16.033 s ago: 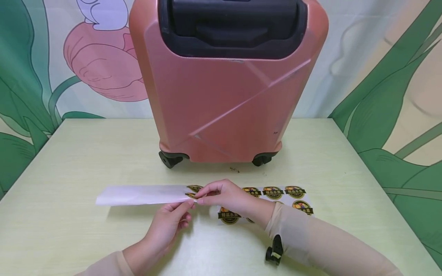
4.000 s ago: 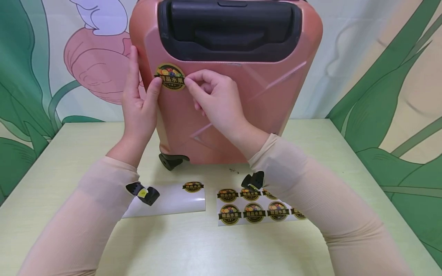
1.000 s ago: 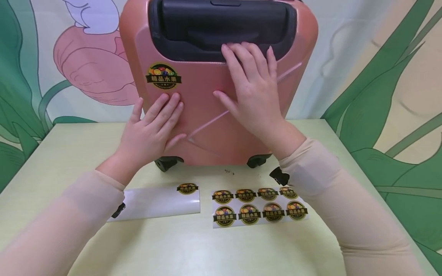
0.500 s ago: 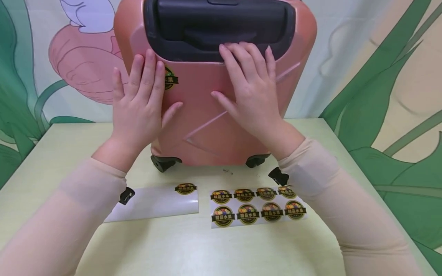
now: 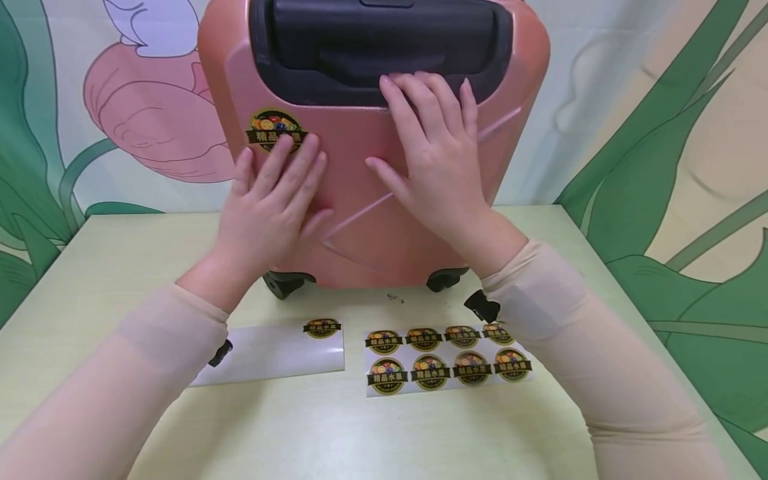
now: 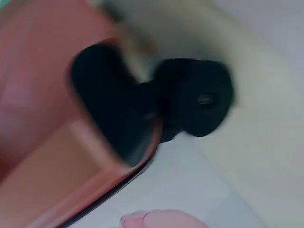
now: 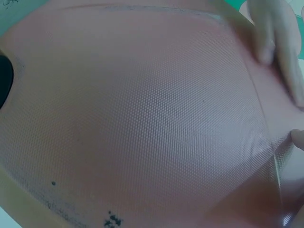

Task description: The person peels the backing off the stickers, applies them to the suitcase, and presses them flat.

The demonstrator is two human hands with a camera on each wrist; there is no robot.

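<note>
Since half a second ago the left grip (image 5: 270,207) has slid down and a little to the right, baring most of the round fruit sticker (image 5: 264,127) that it largely covered, while the right grip (image 5: 441,160) lies where it was. The left grip's fingers are straight and slightly parted, thumb out to the side, pinching nothing; two fingertips overlap the sticker's lower right part (how hard they press, I cannot tell). That sticker lies flat on the suitcase (image 5: 348,153), just beyond those fingertips. It should be light, thin and bendy, likely to crease, so its edge is the place to take hold; the shell it lies on looks stiff and smooth. The right grip is spread too, its fingers extended over the suitcase and reaching the lower rim of the black handle recess (image 5: 384,40), gripping nothing. Nearer the person, below the left grip, a white sheet (image 5: 282,353) with one sticker (image 5: 322,328) at its far right corner lies on the worktop (image 5: 360,440); below the right grip, a sheet of eight stickers (image 5: 451,385). Past both grips hangs a painted backdrop (image 5: 138,120).
</note>
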